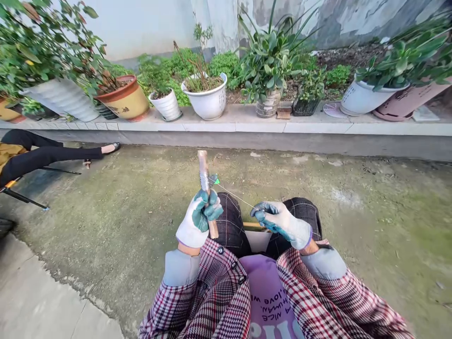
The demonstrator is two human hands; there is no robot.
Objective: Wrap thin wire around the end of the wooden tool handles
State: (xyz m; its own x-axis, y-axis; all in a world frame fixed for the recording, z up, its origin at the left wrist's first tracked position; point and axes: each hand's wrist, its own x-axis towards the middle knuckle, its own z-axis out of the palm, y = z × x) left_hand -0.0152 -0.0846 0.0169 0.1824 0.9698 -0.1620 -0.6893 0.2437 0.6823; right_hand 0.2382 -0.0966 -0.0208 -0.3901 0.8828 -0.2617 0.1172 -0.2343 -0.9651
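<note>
My left hand (202, 218), in a white glove with a green coated palm, is closed around a wooden stick (202, 162) held nearly upright. Silvery wire or line is wound about the stick's middle, just above the fingers. Beside the winding is a small bright green piece (216, 181). A thin pale string (236, 196) runs taut from there down to my right hand (278, 220). That hand wears a matching glove, and its fingers are pinched on the string's end. Both hands are in front of my knees, over dark checked trousers.
Potted plants stand along a tiled ledge (208, 126) ahead, among them a white pot (206, 99) and a yellow-brown pot (127, 99). A seated person's leg (52, 157) reaches in from the left. Mossy concrete ground (123, 212) lies around me.
</note>
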